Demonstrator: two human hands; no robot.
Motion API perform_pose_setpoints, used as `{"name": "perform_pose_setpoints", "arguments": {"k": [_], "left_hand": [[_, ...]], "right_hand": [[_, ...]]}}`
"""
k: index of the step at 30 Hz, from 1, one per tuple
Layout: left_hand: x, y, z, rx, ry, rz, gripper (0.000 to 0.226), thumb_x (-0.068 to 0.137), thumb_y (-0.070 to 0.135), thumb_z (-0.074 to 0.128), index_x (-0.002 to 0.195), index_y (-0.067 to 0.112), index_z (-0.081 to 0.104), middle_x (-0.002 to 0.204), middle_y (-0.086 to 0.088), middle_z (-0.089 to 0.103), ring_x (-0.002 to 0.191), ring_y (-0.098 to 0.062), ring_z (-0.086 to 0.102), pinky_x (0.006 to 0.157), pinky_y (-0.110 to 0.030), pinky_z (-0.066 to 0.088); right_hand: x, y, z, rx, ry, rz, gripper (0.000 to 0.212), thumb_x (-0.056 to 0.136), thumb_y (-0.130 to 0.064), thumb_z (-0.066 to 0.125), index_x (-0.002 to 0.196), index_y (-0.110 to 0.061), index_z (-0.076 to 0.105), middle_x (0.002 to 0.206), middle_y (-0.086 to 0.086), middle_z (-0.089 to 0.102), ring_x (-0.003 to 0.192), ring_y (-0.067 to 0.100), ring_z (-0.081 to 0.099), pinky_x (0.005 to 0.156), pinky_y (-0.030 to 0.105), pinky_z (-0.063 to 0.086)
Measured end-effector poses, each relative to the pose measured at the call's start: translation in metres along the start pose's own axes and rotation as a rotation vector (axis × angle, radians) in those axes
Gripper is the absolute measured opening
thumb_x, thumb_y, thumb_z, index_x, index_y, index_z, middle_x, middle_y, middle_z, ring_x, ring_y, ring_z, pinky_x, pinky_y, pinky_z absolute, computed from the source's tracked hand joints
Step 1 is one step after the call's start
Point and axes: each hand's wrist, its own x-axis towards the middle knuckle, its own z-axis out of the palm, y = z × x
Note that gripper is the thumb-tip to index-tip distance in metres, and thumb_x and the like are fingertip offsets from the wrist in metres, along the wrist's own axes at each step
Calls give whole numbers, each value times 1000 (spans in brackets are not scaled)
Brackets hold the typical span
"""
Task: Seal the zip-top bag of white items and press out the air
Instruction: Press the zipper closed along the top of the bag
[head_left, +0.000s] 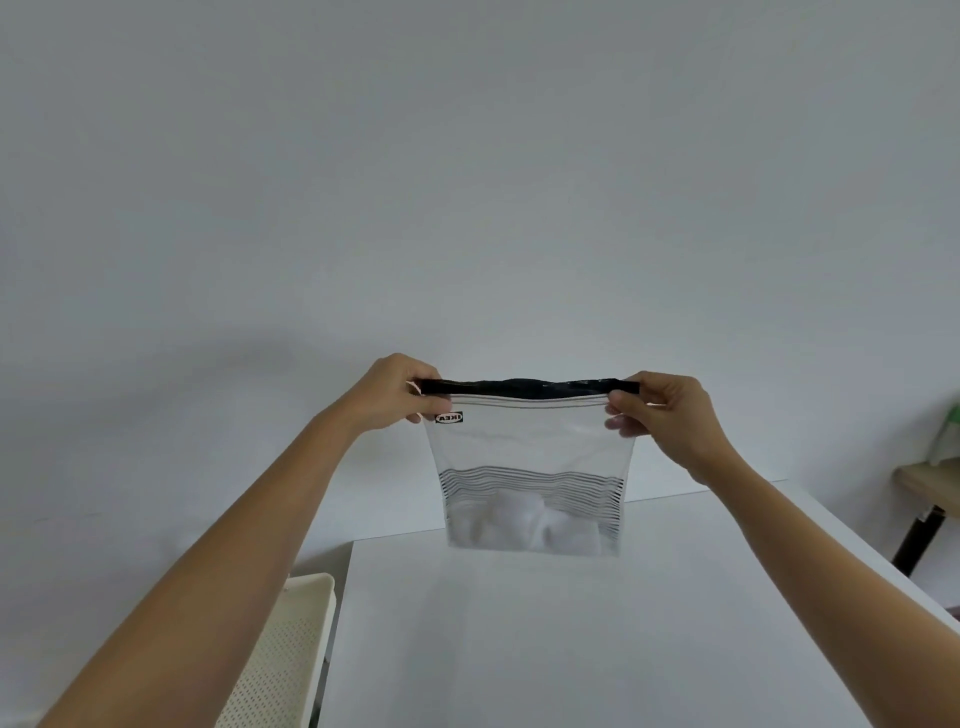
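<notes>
Above white surface (519, 649), left hand (400, 392) and right hand (660, 410) pinched the clear striped black-topped zip-top bag (530, 447) by its top corners; seal apparently unfinished, air unpressed.

The white table (571, 649) lies bare beneath and in front of the hanging zip-top bag (530, 457). At eight o'clock a perforated white basket (280, 660) flanks its edge; at three o'clock a wooden stand (930, 488) crowds the corner.

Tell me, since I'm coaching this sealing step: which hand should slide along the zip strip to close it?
Probably the right hand: the black strip bulges near the middle, and the left hand already pinches the bag firmly at its corner as an anchor. It's close; either could.
</notes>
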Motion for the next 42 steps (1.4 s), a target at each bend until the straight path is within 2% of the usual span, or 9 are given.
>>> {"name": "perform_pose_setpoints", "arguments": {"k": [9, 13, 16, 21, 25, 29, 35, 39, 42], "left_hand": [[-5, 3, -1, -205, 138, 59, 5, 81, 12, 76, 79, 9, 72, 72, -12, 68, 63, -12, 58, 64, -19, 47], [-6, 6, 0, -194, 146, 97, 11, 83, 12, 75, 73, 16, 71, 66, -11, 64, 58, -8, 55, 58, -10, 41], [-5, 8, 1, -200, 176, 115, 14, 83, 12, 74, 72, 20, 71, 64, -7, 63, 56, -6, 55, 57, -12, 39], [-4, 10, 5, -94, 56, 85, 7, 87, 19, 70, 86, 12, 72, 73, -4, 68, 71, -17, 59, 71, -30, 44], [-2, 19, 16, 62, 32, 105, 12, 84, 26, 74, 82, 14, 74, 63, 3, 64, 56, -9, 49, 56, -21, 36], [1, 23, 22, 69, 85, 118, 11, 84, 21, 74, 74, 17, 72, 50, 12, 57, 44, -2, 40, 46, -12, 29], [2, 29, 26, 88, 120, 136, 13, 84, 18, 73, 72, 19, 69, 57, 5, 58, 42, -1, 42, 45, -10, 33], [2, 32, 28, 127, 82, 141, 13, 88, 19, 69, 75, 18, 68, 60, 4, 58, 46, -1, 43, 49, -12, 35], [1, 37, 33, 219, 6, 145, 13, 90, 27, 66, 85, 16, 71, 62, 5, 58, 50, -7, 45, 52, -18, 34]], "right_hand": [[4, -2, -8, -116, 91, -35, 2, 83, -5, 73, 82, -4, 75, 71, 20, 70, 54, 6, 66, 59, 15, 56], [4, -4, -8, -171, 107, -57, 7, 83, -6, 73, 77, -9, 73, 62, 13, 67, 45, 1, 59, 52, 8, 47], [7, -6, -8, -217, 126, -62, 9, 84, -8, 73, 76, -11, 72, 57, 7, 65, 42, 0, 55, 49, 7, 43], [7, -6, -8, -268, 78, -39, 15, 87, -11, 69, 73, -17, 68, 58, 4, 65, 45, 0, 56, 43, 8, 39], [6, -11, -7, -267, 18, -40, 10, 90, -11, 65, 81, -12, 67, 69, 5, 70, 55, 4, 67, 58, 10, 49], [4, -16, -8, -242, -37, -37, 4, 86, -11, 71, 82, -12, 73, 68, 6, 72, 56, 8, 67, 55, 8, 47], [3, -15, -11, -356, 26, -43, 10, 84, -13, 71, 74, -12, 73, 61, 9, 68, 54, 14, 60, 45, 13, 42], [3, -15, -9, -392, 67, -67, 15, 85, -13, 70, 70, -16, 70, 54, 0, 61, 43, -1, 53, 43, 7, 38], [3, -14, -10, -401, 37, -71, 15, 86, -13, 70, 72, -16, 70, 58, 3, 64, 47, 1, 55, 45, 8, 40]]}}
